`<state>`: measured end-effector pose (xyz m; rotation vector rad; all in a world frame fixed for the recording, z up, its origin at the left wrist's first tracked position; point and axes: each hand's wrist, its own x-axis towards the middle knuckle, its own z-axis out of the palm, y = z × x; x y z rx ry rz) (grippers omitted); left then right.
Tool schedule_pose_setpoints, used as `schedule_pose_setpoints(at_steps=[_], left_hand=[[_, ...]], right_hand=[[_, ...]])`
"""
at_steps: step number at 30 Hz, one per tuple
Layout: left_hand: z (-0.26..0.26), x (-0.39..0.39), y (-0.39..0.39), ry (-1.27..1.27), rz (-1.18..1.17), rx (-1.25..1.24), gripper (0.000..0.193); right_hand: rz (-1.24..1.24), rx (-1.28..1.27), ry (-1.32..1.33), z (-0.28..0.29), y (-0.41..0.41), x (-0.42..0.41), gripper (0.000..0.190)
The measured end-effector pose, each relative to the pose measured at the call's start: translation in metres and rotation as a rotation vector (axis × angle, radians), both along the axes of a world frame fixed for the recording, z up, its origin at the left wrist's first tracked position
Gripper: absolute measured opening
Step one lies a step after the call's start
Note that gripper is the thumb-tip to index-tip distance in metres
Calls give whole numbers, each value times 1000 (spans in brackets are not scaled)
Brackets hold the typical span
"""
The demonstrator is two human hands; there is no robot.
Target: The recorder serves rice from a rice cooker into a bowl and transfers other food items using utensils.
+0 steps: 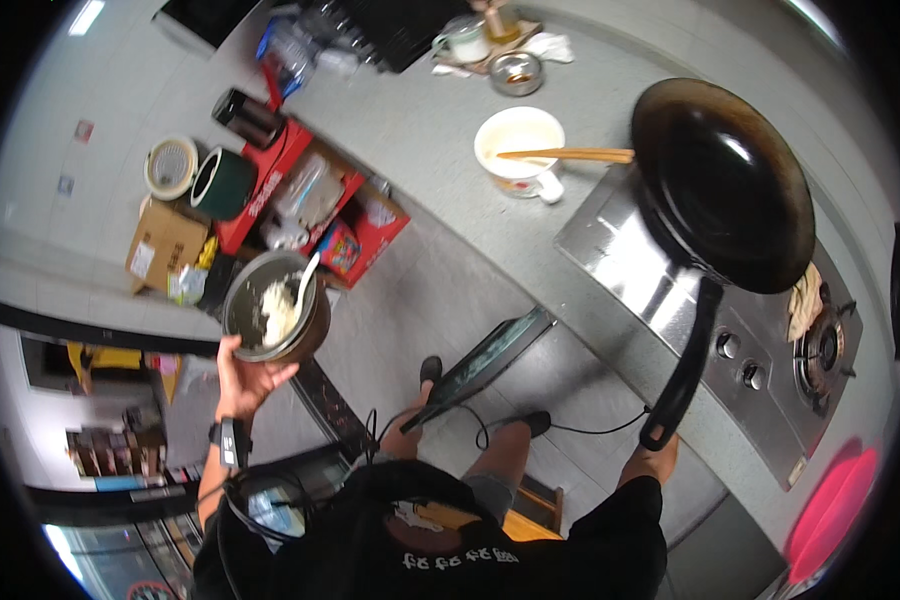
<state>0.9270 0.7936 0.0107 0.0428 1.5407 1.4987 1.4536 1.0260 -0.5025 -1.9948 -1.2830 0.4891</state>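
Note:
My left hand [251,379] holds a metal pot [313,330] from below and at its near rim, out over the floor. White cooked rice [276,309] lies inside, with a white spoon [305,289] leaning on the rim. A dark wok [720,187] is over the left part of the gas stove [615,247]. Its long black handle [686,367] points towards me. At the handle's end shows my right hand [667,456], mostly hidden; its grip is unclear. Left of the wok, wooden chopsticks [570,154] rest across a white enamel mug [517,135].
The bare burner [821,352] has a cloth [804,300] beside it. A small metal bowl [516,73] and a jar stand farther back on the counter [420,135]. Red shelving boxes [270,187] stand at left. A cable [600,430] hangs near my legs; a pink basin [832,510] is at right.

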Motion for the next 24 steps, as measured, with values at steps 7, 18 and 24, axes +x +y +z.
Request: schedule_pose_setpoints(at_steps=[7, 18, 24], left_hand=[[-1, -28, -3, -81, -42, 39, 71], [1, -149, 8, -92, -200, 65, 58], [-20, -268, 5, 49, -348, 109, 47]], right_hand=[[-28, 167, -243, 5, -46, 57, 44], [-509, -214, 500, 131, -199, -65, 18], [-713, -539, 731, 191, -312, -100, 21]])
